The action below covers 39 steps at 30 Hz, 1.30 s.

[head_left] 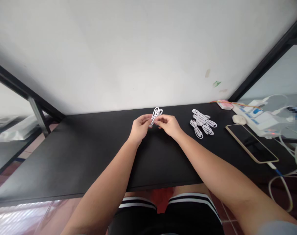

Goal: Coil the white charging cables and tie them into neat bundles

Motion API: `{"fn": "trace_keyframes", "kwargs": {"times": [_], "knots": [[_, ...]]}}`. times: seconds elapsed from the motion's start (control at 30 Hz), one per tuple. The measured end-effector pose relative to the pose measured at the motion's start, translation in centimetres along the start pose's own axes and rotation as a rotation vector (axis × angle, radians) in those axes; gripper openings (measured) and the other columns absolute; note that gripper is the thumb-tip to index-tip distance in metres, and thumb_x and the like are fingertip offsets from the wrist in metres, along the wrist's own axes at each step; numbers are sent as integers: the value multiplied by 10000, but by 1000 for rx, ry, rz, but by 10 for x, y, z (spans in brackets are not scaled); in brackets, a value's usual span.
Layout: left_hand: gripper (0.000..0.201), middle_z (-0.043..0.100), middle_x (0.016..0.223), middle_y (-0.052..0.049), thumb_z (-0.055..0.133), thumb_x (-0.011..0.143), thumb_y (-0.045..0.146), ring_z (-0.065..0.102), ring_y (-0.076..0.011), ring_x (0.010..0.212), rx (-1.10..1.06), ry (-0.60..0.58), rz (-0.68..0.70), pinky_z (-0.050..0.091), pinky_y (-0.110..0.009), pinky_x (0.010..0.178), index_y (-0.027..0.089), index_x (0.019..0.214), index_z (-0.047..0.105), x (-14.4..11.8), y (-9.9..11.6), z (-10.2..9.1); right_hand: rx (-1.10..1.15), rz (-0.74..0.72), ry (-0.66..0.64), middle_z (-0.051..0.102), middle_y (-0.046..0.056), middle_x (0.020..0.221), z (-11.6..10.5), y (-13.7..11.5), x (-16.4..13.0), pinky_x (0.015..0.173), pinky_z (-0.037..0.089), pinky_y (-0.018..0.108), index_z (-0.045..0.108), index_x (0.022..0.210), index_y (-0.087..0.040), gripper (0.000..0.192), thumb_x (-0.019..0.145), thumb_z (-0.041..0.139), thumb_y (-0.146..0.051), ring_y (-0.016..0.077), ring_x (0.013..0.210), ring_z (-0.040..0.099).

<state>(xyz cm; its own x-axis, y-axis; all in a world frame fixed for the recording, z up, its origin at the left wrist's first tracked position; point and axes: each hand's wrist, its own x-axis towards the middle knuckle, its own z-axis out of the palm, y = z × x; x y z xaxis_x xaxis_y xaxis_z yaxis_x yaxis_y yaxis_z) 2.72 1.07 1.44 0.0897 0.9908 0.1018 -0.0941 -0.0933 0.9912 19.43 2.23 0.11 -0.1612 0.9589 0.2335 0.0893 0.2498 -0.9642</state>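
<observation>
Above the black table a coiled white cable [157,112] is held between my two hands, its loops rising over the fingertips. My left hand [141,126] pinches the bundle from its left side. From the other side my right hand [168,124] closes thumb and fingers on its lower right part. The ends of this cable are hidden by the fingers or too small to make out. Off to the right lies a pile of several coiled white cables [202,122] on the table, apart from both hands.
A phone [251,143] with a charging cord lies at the right, beside a white power strip [253,119] with plugs and loose cords. A round white case [239,119] and a small pink-and-white box [225,104] are nearby. The white wall [129,58] stands behind the black table [89,147].
</observation>
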Motion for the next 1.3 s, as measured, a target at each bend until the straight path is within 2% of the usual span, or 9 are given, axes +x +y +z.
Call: {"fn": "trace_keyframes", "kwargs": {"times": [0.1,0.3,0.5,0.67,0.83,0.97,1.07,1.3], "knots": [[374,754,1090,-115,706,843,417,702,-224,959,57,-23,43,551,-337,799,161,1114,737,-3,3,2,-45,-14,-4,736,47,829,0,1,0,630,568,320,750,879,-205,292,766,761,-474,185,701,670],[423,760,1084,-133,797,768,410,713,-239,960,29,-58,70,551,-361,827,144,1093,744,-1,-2,-2,-63,-17,-11,735,45,822,0,6,0,637,580,330,739,882,-209,257,788,738,-447,192,711,681],[403,769,1014,-129,808,757,372,716,-215,889,24,-36,34,539,-342,787,133,1072,735,3,-3,-8,75,28,19,735,50,847,0,2,1,604,584,297,738,844,-197,277,725,799,-440,190,764,683],[461,766,1008,-133,823,737,337,726,-211,864,8,11,-2,546,-337,767,124,1112,659,1,0,-6,184,80,88,746,57,850,1,-1,3,633,599,310,746,821,-191,308,668,843,-440,204,792,708],[330,761,938,-126,831,716,324,722,-191,786,32,66,28,552,-322,719,132,873,614,1,-1,-3,222,84,121,749,54,847,2,-3,3,668,608,322,751,810,-192,300,658,854,-429,205,802,713],[301,747,1040,-144,816,728,319,727,-203,815,73,67,44,526,-286,638,139,861,615,-1,1,-1,244,96,129,753,53,870,4,-2,2,704,610,340,751,802,-192,309,642,863,-432,205,804,711],[272,753,1012,-135,802,744,316,722,-197,802,97,46,42,500,-267,604,147,848,614,-2,2,-1,256,95,126,756,50,878,4,-1,1,733,603,343,755,801,-193,303,638,869,-421,200,807,708],[223,760,953,-107,769,785,330,722,-194,804,162,1,101,538,-306,693,162,858,642,-2,-1,-3,241,72,64,757,51,860,5,-3,-1,748,573,352,766,814,-198,304,654,861,-438,191,772,691]]}}
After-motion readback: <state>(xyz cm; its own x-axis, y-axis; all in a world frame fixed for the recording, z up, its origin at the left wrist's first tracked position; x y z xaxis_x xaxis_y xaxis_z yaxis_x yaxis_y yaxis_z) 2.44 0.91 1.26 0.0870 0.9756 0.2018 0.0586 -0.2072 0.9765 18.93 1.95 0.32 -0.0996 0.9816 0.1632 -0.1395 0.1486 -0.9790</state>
